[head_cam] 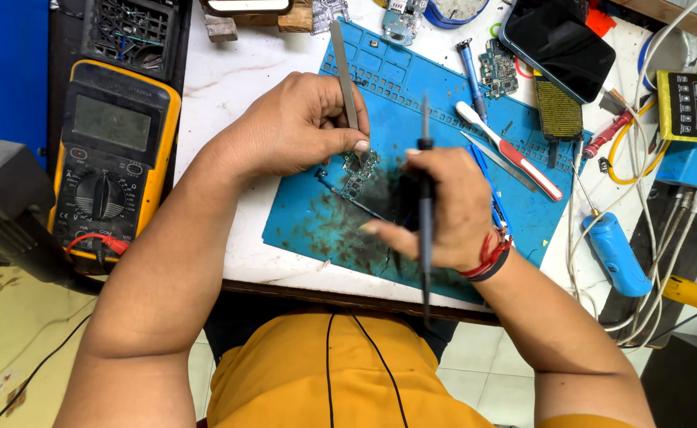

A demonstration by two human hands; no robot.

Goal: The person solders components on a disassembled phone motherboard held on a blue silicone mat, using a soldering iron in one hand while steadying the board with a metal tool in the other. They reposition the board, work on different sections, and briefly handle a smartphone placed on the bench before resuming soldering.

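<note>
My left hand (297,123) pinches metal tweezers (343,71), their tips pressed onto a small circuit board (358,176) lying on the blue work mat (301,218). My right hand (435,210) grips a thin black probe or soldering iron (425,198), held upright just right of the board, with its cord trailing down toward my body. A red thread band circles my right wrist. The board's right part is hidden behind my right fingers.
A yellow multimeter (110,158) sits at the left. On the mat's right lie a red and white screwdriver (511,152), metal tweezers (500,161), a blue screwdriver (472,75) and another circuit board (497,71). A phone (558,43), a blue device (618,255) and cables crowd the right.
</note>
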